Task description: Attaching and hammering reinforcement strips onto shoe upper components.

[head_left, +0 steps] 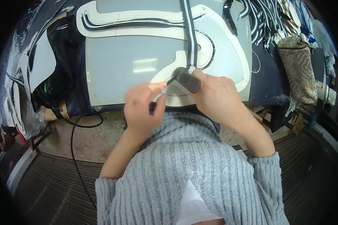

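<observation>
A dark hammer [188, 81] with a blocky head is in my left hand [143, 107], whose fingers close round its slim handle. Its head hangs over the near part of a cream shaped pattern piece [169, 100]. My right hand [216, 93] is beside the hammer head, thumb and fingers pinched at the near end of a long grey-and-black strip [191, 41]. From there the strip runs away from me across the cream piece. The hammer head and my knuckles partly hide the right fingertips.
Another dark-and-light strip [135, 23] lies along the cream piece's far arm, on a pale board [116, 75]. Several grey strips [263, 18] are bundled at the far right, near a patterned pouch [298, 69]. A black bag [62, 56] is left; a cable [74, 150] hangs down.
</observation>
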The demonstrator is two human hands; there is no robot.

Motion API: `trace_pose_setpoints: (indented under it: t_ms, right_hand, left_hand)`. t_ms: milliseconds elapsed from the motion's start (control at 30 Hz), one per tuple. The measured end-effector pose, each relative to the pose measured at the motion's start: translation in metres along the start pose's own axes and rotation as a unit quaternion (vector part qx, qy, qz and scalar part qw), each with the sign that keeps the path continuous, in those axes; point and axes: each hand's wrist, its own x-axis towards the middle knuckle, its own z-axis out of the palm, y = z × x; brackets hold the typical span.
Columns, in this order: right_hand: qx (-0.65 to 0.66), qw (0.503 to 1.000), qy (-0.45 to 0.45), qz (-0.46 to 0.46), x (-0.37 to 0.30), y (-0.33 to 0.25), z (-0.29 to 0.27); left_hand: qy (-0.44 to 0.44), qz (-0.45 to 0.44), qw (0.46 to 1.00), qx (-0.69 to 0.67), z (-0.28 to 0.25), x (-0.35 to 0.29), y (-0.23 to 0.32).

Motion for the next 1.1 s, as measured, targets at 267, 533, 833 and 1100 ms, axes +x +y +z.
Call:
trace_pose_setpoints:
  t_ms: [267, 533, 833, 1100]
  right_hand:
    - [-0.038, 0.999, 0.012, -0.028, 0.006, -0.009, 0.000]
    - [0.084, 0.992, 0.089, -0.016, 0.009, -0.015, -0.030]
    - [0.218, 0.966, 0.101, 0.095, -0.003, 0.009, 0.015]
    - [0.179, 0.971, 0.143, 0.062, -0.003, 0.014, 0.022]
  left_hand:
    - [-0.005, 0.116, 0.992, 0.048, 0.000, 0.000, 0.000]
    - [0.079, -0.092, 0.986, -0.111, -0.011, 0.011, -0.003]
    - [-0.035, -0.075, 0.996, -0.017, -0.012, 0.031, 0.009]
    - [-0.075, -0.173, 0.982, -0.023, -0.008, 0.046, 0.019]
